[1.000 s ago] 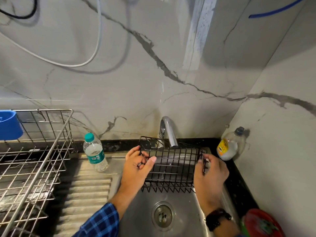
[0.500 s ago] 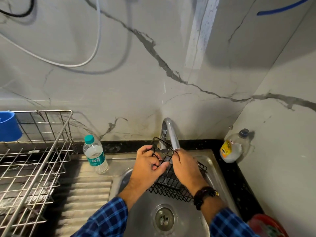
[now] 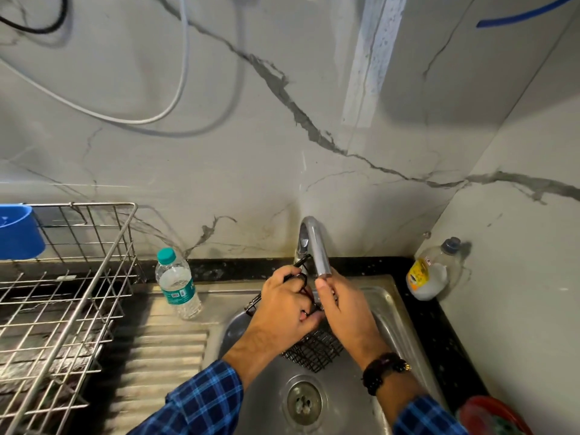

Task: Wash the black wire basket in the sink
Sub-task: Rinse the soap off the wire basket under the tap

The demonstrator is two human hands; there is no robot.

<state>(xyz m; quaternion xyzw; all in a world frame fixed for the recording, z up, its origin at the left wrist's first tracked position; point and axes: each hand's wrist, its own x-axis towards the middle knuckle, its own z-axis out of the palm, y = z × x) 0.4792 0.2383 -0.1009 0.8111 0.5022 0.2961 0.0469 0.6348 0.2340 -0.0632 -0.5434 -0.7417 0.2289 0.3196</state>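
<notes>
The black wire basket (image 3: 315,351) is tilted on end inside the steel sink (image 3: 394,312), right under the chrome tap (image 3: 317,246). Most of it is hidden behind my hands. My left hand (image 3: 284,312) grips the basket's upper wire rim, fingers curled through it. My right hand (image 3: 343,312) lies against the basket's right side, fingertips up at the tap's spout. Whether this hand grips the wire is hidden. No water stream is visible.
A water bottle (image 3: 177,284) stands on the ribbed drainboard left of the sink. A steel dish rack (image 3: 62,296) with a blue cup (image 3: 17,232) fills the left. A detergent bottle (image 3: 434,271) sits in the right corner, a red object (image 3: 492,416) at bottom right.
The basket has swung from lying broadside across the sink to standing on end under the tap. My right hand left the basket's right end and came in beside my left hand.
</notes>
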